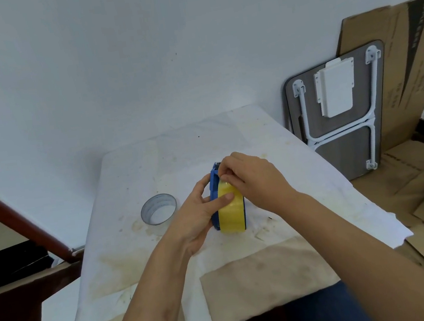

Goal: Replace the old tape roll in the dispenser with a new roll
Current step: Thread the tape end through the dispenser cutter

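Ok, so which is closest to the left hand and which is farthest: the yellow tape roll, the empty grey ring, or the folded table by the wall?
From the left hand, in the head view:
1. Yellow tape roll in the blue plastic dispenser: touching, just to its right.
2. Empty grey cardboard tape core: on the tablecloth to its left.
3. Folded grey table: leaning on the wall, far right.

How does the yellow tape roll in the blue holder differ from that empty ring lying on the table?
The yellow tape roll is thick with tape; the grey ring looks like a bare, thin-walled core. The yellow roll stands on edge inside the blue dispenser; the ring lies flat with its opening upward. The left hand and right hand hold the roll and dispenser; the ring sits untouched. Both are round and rest on the white-covered table.
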A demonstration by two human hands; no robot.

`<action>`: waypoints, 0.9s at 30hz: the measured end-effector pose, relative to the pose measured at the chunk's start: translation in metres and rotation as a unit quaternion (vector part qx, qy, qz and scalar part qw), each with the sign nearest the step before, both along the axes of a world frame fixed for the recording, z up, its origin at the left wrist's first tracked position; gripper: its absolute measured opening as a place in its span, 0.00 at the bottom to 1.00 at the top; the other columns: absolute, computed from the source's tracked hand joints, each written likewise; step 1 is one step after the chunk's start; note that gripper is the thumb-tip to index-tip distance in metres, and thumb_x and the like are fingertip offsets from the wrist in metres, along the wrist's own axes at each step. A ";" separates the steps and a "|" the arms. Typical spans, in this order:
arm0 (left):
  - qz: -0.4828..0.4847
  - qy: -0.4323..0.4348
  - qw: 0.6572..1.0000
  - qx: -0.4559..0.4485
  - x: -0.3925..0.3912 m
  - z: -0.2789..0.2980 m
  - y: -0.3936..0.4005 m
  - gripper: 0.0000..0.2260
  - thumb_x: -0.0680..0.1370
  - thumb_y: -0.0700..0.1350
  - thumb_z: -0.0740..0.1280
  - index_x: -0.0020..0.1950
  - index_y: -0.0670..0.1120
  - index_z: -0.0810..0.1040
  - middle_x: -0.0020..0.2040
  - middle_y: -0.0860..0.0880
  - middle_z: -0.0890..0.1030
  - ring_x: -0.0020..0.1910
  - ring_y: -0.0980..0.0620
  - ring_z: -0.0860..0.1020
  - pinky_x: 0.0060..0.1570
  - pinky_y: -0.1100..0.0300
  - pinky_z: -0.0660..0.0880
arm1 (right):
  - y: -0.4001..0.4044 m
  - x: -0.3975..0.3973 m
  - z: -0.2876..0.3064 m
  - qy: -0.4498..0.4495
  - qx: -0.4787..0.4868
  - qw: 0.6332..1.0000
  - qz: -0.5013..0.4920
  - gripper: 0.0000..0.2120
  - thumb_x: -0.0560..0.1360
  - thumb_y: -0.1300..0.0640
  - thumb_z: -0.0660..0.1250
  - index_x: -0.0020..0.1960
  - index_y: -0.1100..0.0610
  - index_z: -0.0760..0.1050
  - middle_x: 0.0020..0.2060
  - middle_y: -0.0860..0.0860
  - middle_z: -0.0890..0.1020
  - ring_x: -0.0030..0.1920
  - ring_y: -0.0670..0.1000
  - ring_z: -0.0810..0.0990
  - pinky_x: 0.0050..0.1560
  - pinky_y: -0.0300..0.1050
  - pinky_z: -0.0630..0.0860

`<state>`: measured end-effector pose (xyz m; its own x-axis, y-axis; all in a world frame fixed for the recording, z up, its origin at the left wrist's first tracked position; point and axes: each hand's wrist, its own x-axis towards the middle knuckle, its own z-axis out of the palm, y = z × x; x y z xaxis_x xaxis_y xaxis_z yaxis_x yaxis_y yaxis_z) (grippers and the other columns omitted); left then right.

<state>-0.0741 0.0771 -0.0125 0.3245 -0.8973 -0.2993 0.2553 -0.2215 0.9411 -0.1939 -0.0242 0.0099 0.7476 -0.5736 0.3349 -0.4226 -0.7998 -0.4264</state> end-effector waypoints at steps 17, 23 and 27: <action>-0.006 0.012 1.000 -0.021 -0.003 -0.002 0.005 0.25 0.76 0.47 0.72 0.72 0.55 0.69 0.62 0.37 0.82 0.59 0.39 0.82 0.60 0.43 0.78 | -0.006 0.000 -0.010 -0.150 0.135 0.973 -0.113 0.04 0.79 0.61 0.62 0.47 0.57 0.75 0.42 0.51 0.79 0.42 0.51 0.78 0.44 0.45 0.75; -0.005 -0.014 0.999 -0.037 0.001 -0.004 0.001 0.32 0.68 0.51 0.75 0.71 0.57 0.69 0.60 0.40 0.84 0.60 0.37 0.81 0.61 0.42 0.77 | -0.007 -0.002 -0.008 -0.115 0.036 0.985 -0.126 0.07 0.80 0.59 0.60 0.49 0.57 0.76 0.45 0.53 0.78 0.44 0.53 0.77 0.45 0.50 0.76; 0.003 -0.051 0.998 -0.033 -0.001 -0.002 -0.002 0.32 0.66 0.57 0.76 0.69 0.58 0.71 0.55 0.45 0.84 0.59 0.38 0.82 0.62 0.36 0.76 | -0.011 -0.002 -0.011 -0.101 0.028 0.984 -0.142 0.07 0.80 0.60 0.60 0.48 0.59 0.76 0.44 0.55 0.78 0.44 0.56 0.77 0.43 0.53 0.76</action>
